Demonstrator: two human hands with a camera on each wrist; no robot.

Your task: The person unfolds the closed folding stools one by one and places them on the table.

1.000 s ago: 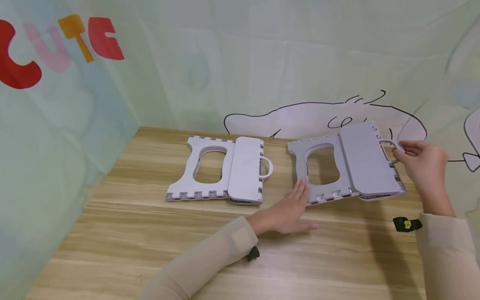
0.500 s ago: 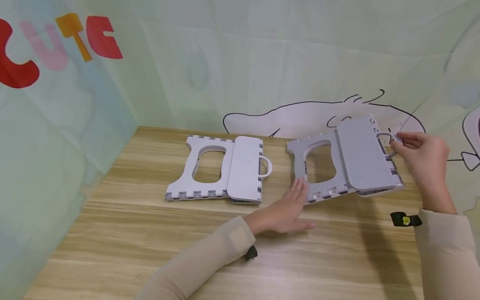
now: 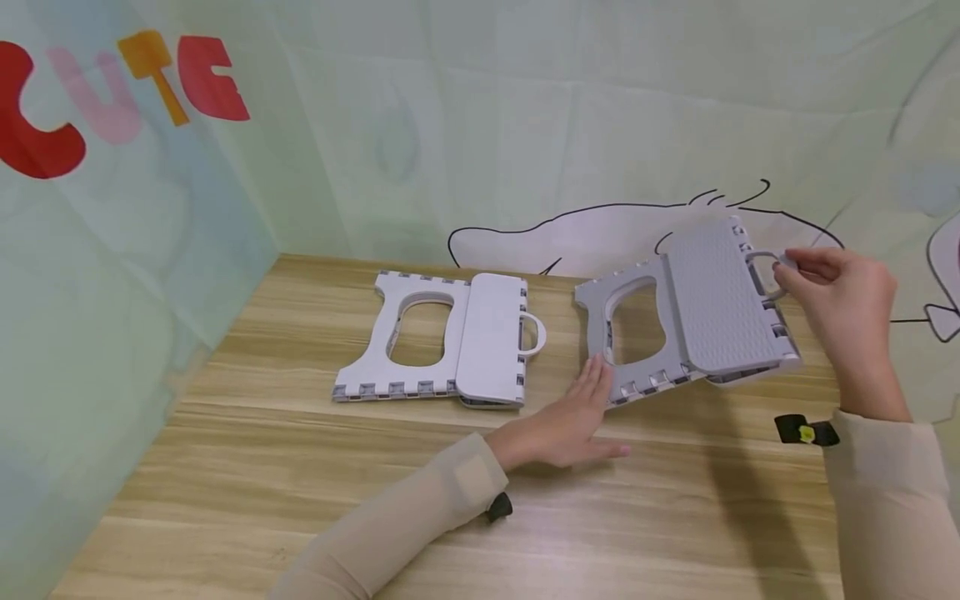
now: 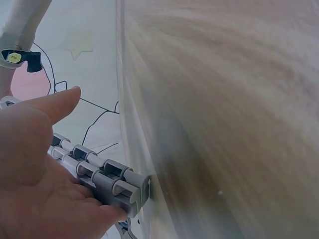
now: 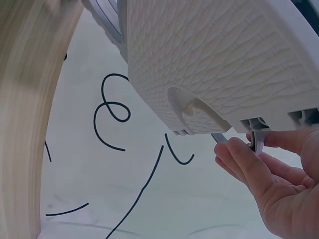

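One folded step stool [image 3: 491, 337] lies on the worktop [image 3: 570, 533] left of the left fingers [image 3: 595, 379], a second folded step stool [image 3: 716, 300] is tilted between them and the right fingers [image 3: 819, 260], and a backdrop [image 3: 510, 150] hangs behind.

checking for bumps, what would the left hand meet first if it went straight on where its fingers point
The tilted gray folding stool; the left hand seems to touch it, though exact contact is unclear.
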